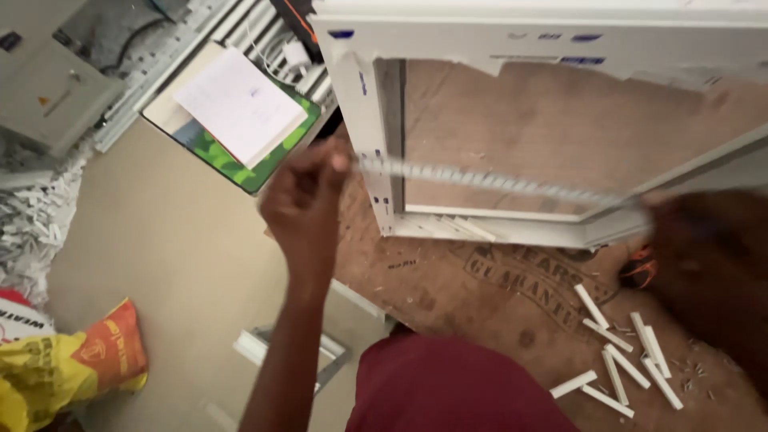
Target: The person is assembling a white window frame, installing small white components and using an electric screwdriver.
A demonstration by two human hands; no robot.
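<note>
A white window frame (364,120) lies on a brown board. Across its opening runs a thin, pale strip (480,180), stretched from left to right. My left hand (304,204) pinches the strip's left end, just beside the frame's left rail. My right hand (704,256) is a dark blur at the right edge, at the strip's other end; its grip is too blurred to make out. An orange and black object (638,268) sits just left of that hand.
Several short white profile pieces (628,360) lie scattered on the brown board (480,296). A notebook with white paper (240,104) rests on the beige worktop at the back left. A yellow and orange bag (72,360) lies at the lower left. White offcuts (32,224) pile at the left edge.
</note>
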